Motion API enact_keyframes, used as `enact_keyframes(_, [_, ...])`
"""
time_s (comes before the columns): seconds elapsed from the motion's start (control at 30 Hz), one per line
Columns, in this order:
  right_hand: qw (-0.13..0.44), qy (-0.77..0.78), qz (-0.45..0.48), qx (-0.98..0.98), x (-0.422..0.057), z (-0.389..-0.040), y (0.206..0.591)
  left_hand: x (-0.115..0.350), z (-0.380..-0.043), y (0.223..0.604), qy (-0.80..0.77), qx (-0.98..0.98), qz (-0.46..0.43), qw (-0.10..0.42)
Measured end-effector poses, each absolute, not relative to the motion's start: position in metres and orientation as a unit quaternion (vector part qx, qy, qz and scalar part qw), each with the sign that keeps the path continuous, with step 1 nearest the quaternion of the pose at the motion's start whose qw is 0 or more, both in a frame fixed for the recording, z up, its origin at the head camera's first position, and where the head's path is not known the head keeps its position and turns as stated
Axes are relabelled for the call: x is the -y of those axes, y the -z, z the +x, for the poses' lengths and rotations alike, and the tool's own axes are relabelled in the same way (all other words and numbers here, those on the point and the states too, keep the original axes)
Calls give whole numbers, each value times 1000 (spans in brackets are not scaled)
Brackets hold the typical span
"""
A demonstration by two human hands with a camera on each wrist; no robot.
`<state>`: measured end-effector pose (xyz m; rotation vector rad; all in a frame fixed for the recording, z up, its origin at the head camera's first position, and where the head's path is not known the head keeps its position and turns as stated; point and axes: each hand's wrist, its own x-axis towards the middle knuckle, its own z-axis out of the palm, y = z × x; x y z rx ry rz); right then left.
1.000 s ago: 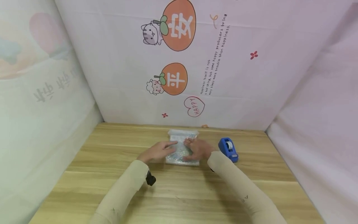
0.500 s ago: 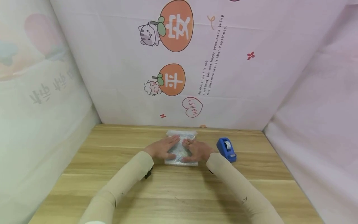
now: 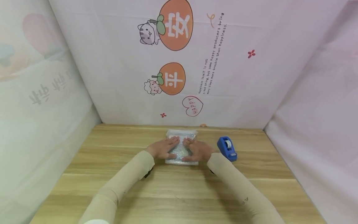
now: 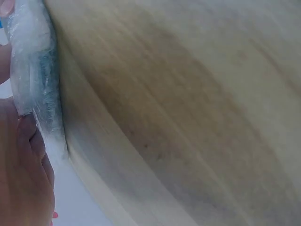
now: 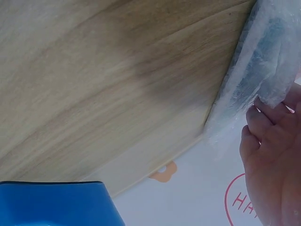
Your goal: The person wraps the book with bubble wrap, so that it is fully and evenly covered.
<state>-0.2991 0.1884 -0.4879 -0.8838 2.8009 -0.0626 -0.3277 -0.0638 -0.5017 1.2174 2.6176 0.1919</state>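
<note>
A flat packet wrapped in bubble wrap (image 3: 181,141) lies on the wooden table (image 3: 179,193) near its far edge. My left hand (image 3: 167,147) rests flat on the packet's left half with its fingers straight. Flat on the right half lies my right hand (image 3: 195,149), fingertips pointing toward the left hand's. The left wrist view shows the bubble wrap (image 4: 35,70) edge-on beside my left hand (image 4: 23,183). In the right wrist view the bubble wrap (image 5: 263,61) sits above my right hand (image 5: 270,155), whose fingertips touch its edge.
A blue tape dispenser (image 3: 227,148) stands on the table just right of my right hand and fills the lower left of the right wrist view as the blue dispenser (image 5: 56,205). Printed cloth walls (image 3: 179,62) close in the table at the back and both sides.
My left hand slid a little further onto the packet and its forearm swung inward. The right hand and the packet stayed nearly still.
</note>
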Motion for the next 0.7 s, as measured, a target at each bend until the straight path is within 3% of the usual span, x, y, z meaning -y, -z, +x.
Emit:
enact_keyframes(0.43, [101, 6, -309, -946, -194, -301, 488, 52, -311, 505, -54, -912, 394, 101])
enact_keyframes(0.7, [100, 10, -323, -941, -197, -302, 484, 39, -294, 504, -58, -932, 338, 114])
